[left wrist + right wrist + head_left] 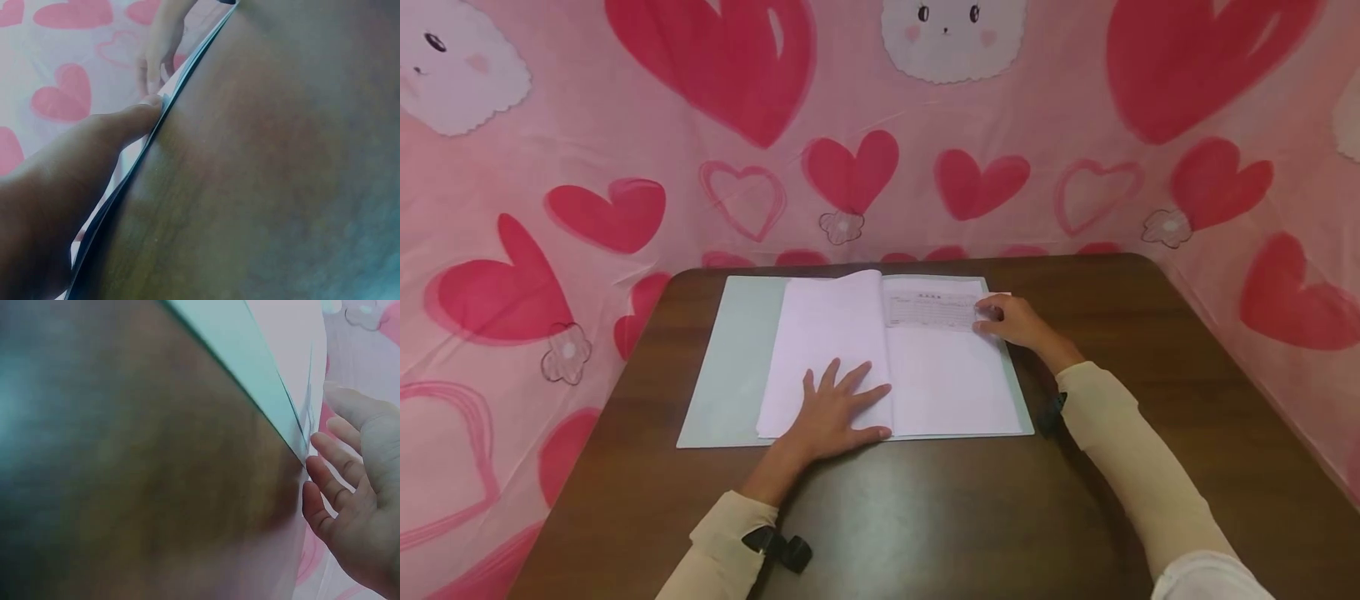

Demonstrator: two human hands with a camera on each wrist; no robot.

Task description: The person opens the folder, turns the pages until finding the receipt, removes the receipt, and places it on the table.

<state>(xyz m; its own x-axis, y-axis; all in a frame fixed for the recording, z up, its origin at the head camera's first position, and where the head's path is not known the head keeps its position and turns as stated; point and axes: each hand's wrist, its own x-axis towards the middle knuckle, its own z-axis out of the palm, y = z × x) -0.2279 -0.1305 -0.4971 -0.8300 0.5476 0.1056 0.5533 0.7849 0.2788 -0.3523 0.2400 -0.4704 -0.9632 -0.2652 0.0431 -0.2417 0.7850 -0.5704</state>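
Observation:
An open light-green folder (730,358) lies on the table with white sheets inside. Across the upper part of its right-hand page (951,383) is a printed form slip (932,311). At the slip's right end, my right hand (1018,322) holds the edge with thumb and bent fingers. The right wrist view shows this right hand (362,469) by the folder's border; its exact contact is unclear there. My left hand (831,412) rests on the left white sheets (831,333), fingers spread, thumb by the fold. In the left wrist view its thumb (134,122) lies along the folder's edge.
The dark wooden table (880,508) extends around the folder. A pink cloth with hearts (850,100) hangs behind and at both sides. A small pale paper corner (1000,293) sticks out past the folder's right edge. Each wrist carries a black camera strap.

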